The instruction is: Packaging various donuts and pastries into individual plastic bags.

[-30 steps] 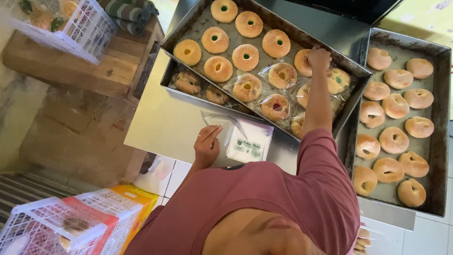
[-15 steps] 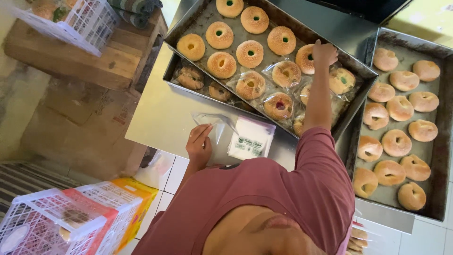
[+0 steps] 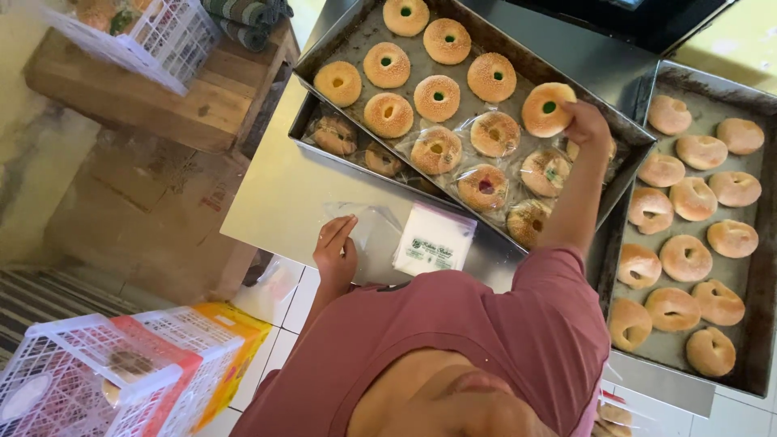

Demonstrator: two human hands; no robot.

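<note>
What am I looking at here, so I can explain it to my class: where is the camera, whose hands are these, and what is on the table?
The one current picture comes from a camera worn on a person's head, looking down over their pink shirt. There is no machine, only two bare hands. The right hand holds a ring-shaped bun with a green centre above a metal tray of similar buns, some wrapped in clear plastic. The left hand rests on a clear plastic bag on the steel table, beside a stack of bags. A second tray of plain buns lies to the right. White and coloured plastic baskets stand on the floor.
</note>
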